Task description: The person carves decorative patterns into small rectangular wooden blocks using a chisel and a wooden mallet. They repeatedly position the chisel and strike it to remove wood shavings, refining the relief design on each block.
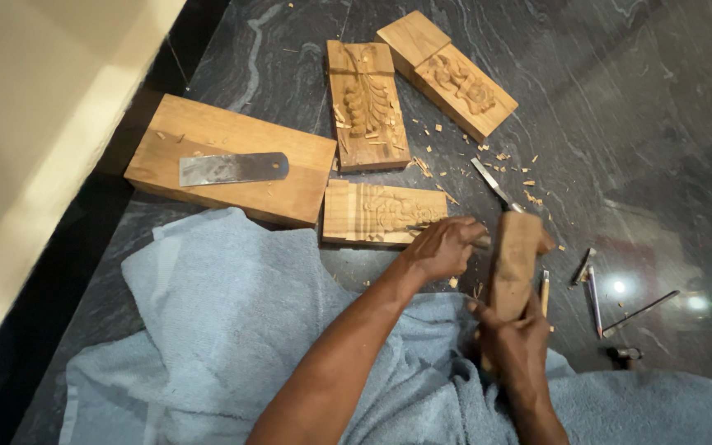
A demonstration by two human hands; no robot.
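Note:
My left hand (442,247) is closed around a thin chisel whose tip rests on the low carved wooden panel (372,213) lying on the dark stone floor. Just to its right, my right hand (514,342) grips the lower end of a wooden mallet (514,251), which stands nearly upright close to the chisel's handle end. Most of the chisel is hidden inside the left fist.
A large plain wood block (298,161) carries a flat metal blade (232,167). Two more carved panels (367,103) (447,72) lie farther back. A loose chisel (492,185), several slim tools (591,284) and wood chips lie at right. A blue towel (216,321) covers my lap; pale wall (35,140) at left.

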